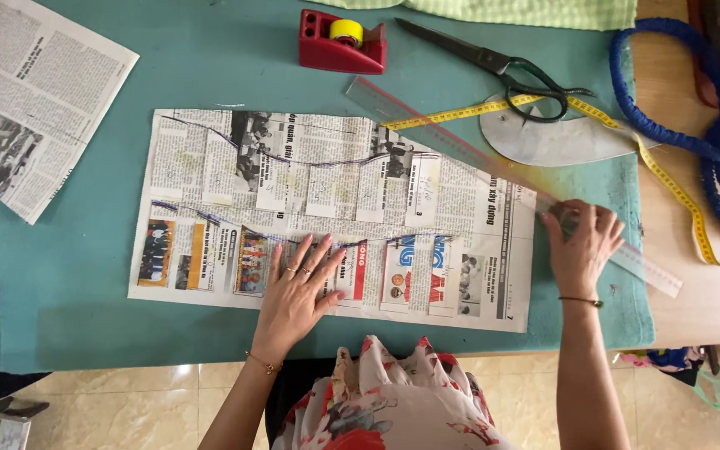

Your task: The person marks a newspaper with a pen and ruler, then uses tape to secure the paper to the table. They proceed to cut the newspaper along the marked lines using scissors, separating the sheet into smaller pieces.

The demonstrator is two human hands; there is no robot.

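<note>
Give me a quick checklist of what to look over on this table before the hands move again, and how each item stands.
1. Newspaper sheet lies flat on the teal mat: ok.
2. Left hand presses flat on the sheet's lower edge: ok.
3. Right hand rests on the clear ruler: ok.
4. Ruler lined up with the drawn purple lines: not ok, it lies slanted across the sheet's upper right corner.
5. Scissors shut and away from both hands: ok.
6. Pen or marker within reach: cannot tell, none in view.
</note>
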